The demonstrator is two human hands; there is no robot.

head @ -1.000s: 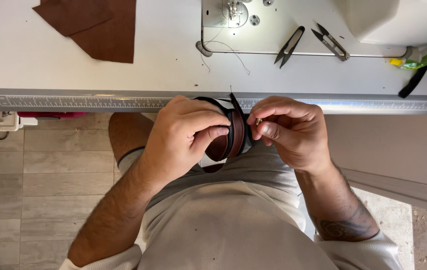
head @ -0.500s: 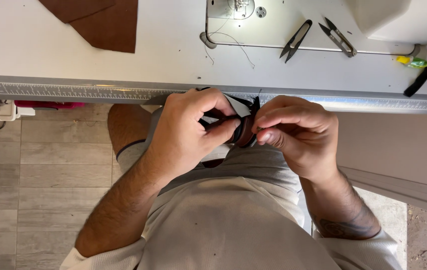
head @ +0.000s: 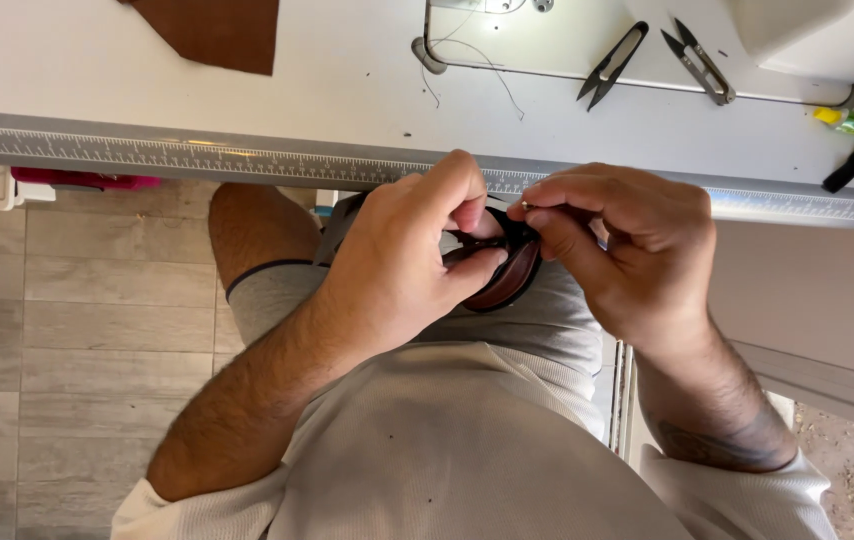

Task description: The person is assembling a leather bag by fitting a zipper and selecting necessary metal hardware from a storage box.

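Small dark brown leather piece (head: 507,285), curved, black-edged, held over the lap at the near table edge. Left hand (head: 402,255) and right hand (head: 632,245) both pinch it. White table (head: 327,90), snips (head: 609,68), tiled floor (head: 77,310).

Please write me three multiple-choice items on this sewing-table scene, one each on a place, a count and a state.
1. Where does the brown leather sheet lie?
A. on the table's far left part
B. on the floor
C. on the person's lap

2. How many thread snips lie on the table?
A. one
B. two
C. four

3. How is the small dark leather piece held?
A. lying loose on the table
B. in one hand only
C. between both hands

Answers: 1 A, it lies on the white top at upper left. 2 B, a second pair lies beside the first. 3 C, the left hand and right hand both pinch it.
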